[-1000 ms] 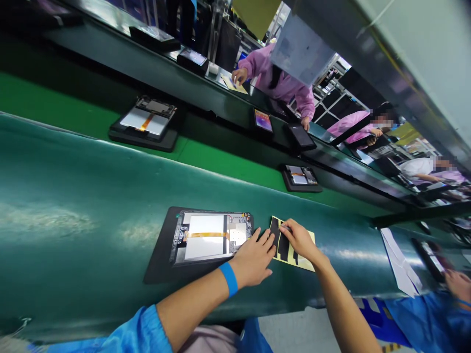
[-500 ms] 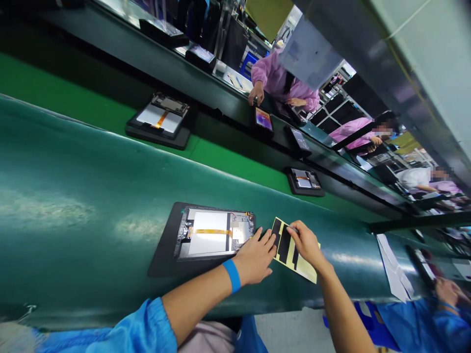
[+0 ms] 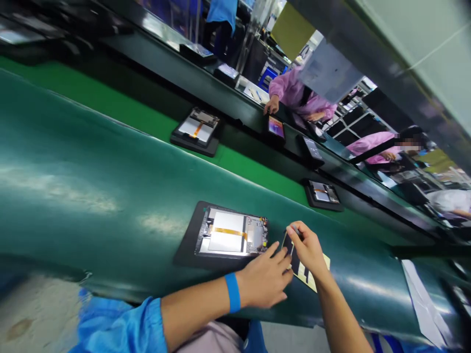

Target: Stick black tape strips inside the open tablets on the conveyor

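Note:
An opened tablet [image 3: 228, 233] with a white battery and an orange ribbon lies on a black pad [image 3: 189, 245] on the green bench. My left hand [image 3: 267, 274], a blue band at its wrist, has its fingers spread between the tablet and a yellow sheet [image 3: 308, 279] of black adhesive pieces. Its fingertips rest at the sheet's left edge. Above that sheet, my right hand [image 3: 305, 245] pinches a small dark piece between thumb and forefinger; it hides much of the sheet.
Beyond the bench edge, a green belt [image 3: 239, 164] carries more opened tablets on pads [image 3: 198, 128]. White paper [image 3: 423, 304] lies at the right. Across the line, a person in pink [image 3: 294, 93] handles a lit tablet [image 3: 275, 126].
The view has shifted, so the bench items appear further right. My right hand has moved to the sheet's upper left, near my left fingertips, and covers more of it.

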The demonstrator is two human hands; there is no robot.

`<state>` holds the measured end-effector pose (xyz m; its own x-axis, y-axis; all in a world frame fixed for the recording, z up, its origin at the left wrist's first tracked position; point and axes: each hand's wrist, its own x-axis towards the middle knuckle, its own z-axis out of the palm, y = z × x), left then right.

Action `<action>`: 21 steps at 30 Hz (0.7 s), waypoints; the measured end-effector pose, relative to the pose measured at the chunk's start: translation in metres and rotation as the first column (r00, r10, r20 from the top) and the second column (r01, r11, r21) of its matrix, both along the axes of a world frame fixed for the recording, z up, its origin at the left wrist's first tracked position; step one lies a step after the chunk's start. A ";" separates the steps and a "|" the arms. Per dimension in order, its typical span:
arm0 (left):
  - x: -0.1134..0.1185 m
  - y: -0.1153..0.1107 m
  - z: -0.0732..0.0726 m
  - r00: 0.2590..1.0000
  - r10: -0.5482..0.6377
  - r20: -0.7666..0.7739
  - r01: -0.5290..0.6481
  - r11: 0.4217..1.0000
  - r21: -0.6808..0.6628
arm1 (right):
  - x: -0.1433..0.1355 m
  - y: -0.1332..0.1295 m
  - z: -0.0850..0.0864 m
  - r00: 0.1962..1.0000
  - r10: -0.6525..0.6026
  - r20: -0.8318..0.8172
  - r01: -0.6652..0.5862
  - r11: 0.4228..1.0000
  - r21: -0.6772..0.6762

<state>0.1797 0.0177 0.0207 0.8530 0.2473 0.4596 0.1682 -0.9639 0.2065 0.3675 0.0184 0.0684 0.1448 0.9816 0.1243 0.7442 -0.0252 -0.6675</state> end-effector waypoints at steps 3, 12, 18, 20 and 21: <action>-0.041 -0.010 0.013 1.000 -0.026 0.017 0.027 0.997 -0.072 | -0.044 0.016 -0.006 0.985 0.170 -0.029 -0.170 0.985 0.003; -0.161 -0.030 -0.012 0.824 0.525 0.212 -0.451 0.835 -0.313 | -0.156 0.038 -0.029 0.853 0.506 0.125 -0.501 0.863 -0.071; -0.183 -0.015 -0.017 0.733 0.667 0.135 -0.630 0.740 -0.236 | -0.163 0.050 -0.037 0.860 0.469 0.201 -0.455 0.883 -0.112; -0.182 -0.010 -0.018 0.741 0.667 0.079 -0.640 0.736 -0.219 | -0.162 0.052 -0.038 0.858 0.465 0.219 -0.448 0.885 -0.128; -0.180 -0.008 -0.018 0.746 0.664 0.047 -0.642 0.737 -0.211 | -0.162 0.052 -0.038 0.856 0.465 0.227 -0.445 0.885 -0.135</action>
<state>-0.0007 0.0095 0.0023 0.3975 0.8072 0.4363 0.7084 -0.5722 0.4133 0.2054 0.0707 0.0303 -0.3456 0.9382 0.0204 0.8241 0.3138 -0.4715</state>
